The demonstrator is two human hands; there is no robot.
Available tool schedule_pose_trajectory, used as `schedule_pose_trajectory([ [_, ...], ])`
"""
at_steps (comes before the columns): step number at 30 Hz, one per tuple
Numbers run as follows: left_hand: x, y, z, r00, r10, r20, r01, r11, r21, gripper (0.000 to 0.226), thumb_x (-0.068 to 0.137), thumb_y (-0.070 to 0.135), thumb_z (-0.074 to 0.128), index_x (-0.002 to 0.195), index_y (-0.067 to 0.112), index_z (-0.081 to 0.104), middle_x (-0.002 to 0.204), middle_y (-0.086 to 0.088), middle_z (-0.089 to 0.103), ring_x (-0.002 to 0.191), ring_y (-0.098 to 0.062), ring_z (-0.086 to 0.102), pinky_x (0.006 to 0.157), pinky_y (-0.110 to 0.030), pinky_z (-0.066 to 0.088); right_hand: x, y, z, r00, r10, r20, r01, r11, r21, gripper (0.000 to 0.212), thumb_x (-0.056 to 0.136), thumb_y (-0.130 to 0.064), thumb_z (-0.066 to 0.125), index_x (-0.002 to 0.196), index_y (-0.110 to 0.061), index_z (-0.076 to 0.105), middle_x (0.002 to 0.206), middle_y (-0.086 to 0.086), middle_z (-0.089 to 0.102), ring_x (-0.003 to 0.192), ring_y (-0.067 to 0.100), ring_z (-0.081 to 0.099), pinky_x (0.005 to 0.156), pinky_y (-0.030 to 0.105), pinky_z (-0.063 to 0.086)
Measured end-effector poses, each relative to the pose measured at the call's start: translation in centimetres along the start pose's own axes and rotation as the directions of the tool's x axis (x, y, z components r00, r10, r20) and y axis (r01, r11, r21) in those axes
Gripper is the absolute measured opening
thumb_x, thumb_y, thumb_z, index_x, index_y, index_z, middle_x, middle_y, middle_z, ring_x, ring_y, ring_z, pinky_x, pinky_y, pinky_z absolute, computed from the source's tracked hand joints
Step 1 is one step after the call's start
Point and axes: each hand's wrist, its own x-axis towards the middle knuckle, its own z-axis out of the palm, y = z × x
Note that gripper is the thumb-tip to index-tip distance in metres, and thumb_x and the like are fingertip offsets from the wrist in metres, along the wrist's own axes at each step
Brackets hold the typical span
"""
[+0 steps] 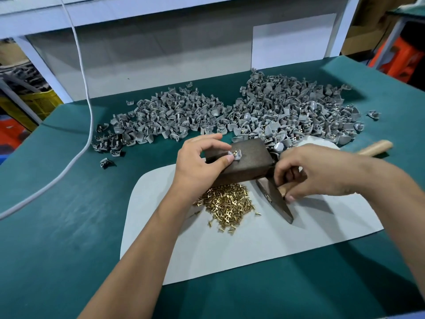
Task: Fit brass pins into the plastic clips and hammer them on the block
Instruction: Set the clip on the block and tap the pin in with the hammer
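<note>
A dark block [247,161] stands on a white mat [253,238]. On its top sits a grey plastic clip [235,155] with a brass pin standing in it. My left hand [202,162] pinches this clip between thumb and forefinger. My right hand [317,171] grips the wooden handle of a hammer just behind its dark head [277,201], which rests on the mat to the right of the block. A heap of brass pins [226,204] lies in front of the block.
Two big piles of grey plastic clips lie behind the block, one at left [165,118] and one at right [292,109]. A wooden handle end [377,147] shows at the right. A white cable [85,111] crosses the green table [69,226] at left.
</note>
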Motion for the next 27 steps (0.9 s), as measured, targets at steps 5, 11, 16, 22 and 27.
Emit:
schedule_pose_trajectory([
  [5, -0.1, 0.3, 0.0, 1.0, -0.011, 0.018, 0.011, 1.0, -0.028, 0.018, 0.081, 0.014, 0.084, 0.079, 0.029, 0.076, 0.124, 0.01, 0.069, 0.126, -0.01, 0.058, 0.108, -0.043, 0.047, -0.9, 0.5, -2.1, 0.994, -0.057, 0.091, 0.042, 0.986, 0.162, 0.016, 0.085, -0.013, 0.08, 0.087, -0.027, 0.073, 0.082, -0.01, 0.074, 0.074, 0.004, 0.068, 0.069, 0.022, 0.054],
  [11, -0.1, 0.3, 0.0, 0.999, -0.009, 0.043, 0.012, 0.997, -0.074, 0.018, 0.082, 0.006, 0.082, 0.081, 0.021, 0.073, 0.129, 0.002, 0.066, 0.125, -0.008, 0.059, 0.102, -0.031, 0.048, 0.6, -1.5, -2.5, 0.941, -0.076, -0.33, 0.161, 0.957, 0.24, 0.025, 0.103, -0.03, 0.055, 0.08, -0.023, 0.062, 0.072, -0.006, 0.067, 0.059, 0.004, 0.059, 0.055, 0.023, 0.047],
  [16, -0.1, 0.6, 0.0, 0.998, -0.027, 0.048, 0.03, 0.997, -0.07, 0.009, 0.083, 0.004, 0.081, 0.082, 0.012, 0.076, 0.122, -0.003, 0.067, 0.121, 0.001, 0.059, 0.086, -0.002, 0.04, 2.4, -3.4, -0.5, 0.862, -0.1, -0.497, 0.118, 0.993, 0.005, 0.027, 0.106, -0.035, 0.048, 0.081, -0.025, 0.05, 0.072, -0.008, 0.059, 0.065, 0.013, 0.055, 0.06, 0.038, 0.043],
  [22, 0.2, 0.5, -0.1, 0.998, -0.056, 0.042, 0.059, 0.996, -0.064, 0.014, 0.081, 0.01, 0.083, 0.078, 0.022, 0.077, 0.126, -0.001, 0.068, 0.123, -0.004, 0.06, 0.098, -0.019, 0.043, 2.3, -4.5, -0.6, 0.678, -0.164, -0.716, 0.138, 0.986, -0.095, 0.027, 0.105, -0.042, 0.038, 0.104, -0.022, 0.056, 0.075, -0.008, 0.058, 0.06, 0.014, 0.052, 0.058, 0.034, 0.04],
  [27, 0.1, 0.5, -0.1, 0.998, -0.059, 0.037, 0.061, 0.996, -0.058, 0.015, 0.081, 0.009, 0.084, 0.077, 0.022, 0.078, 0.113, 0.013, 0.068, 0.124, -0.001, 0.059, 0.087, -0.001, 0.039, 2.6, -5.1, -0.4, 0.849, -0.03, -0.527, -0.101, 0.971, -0.217, 0.018, 0.106, -0.043, 0.038, 0.097, -0.03, 0.047, 0.084, 0.002, 0.062, 0.081, 0.033, 0.062, 0.072, 0.042, 0.051],
])
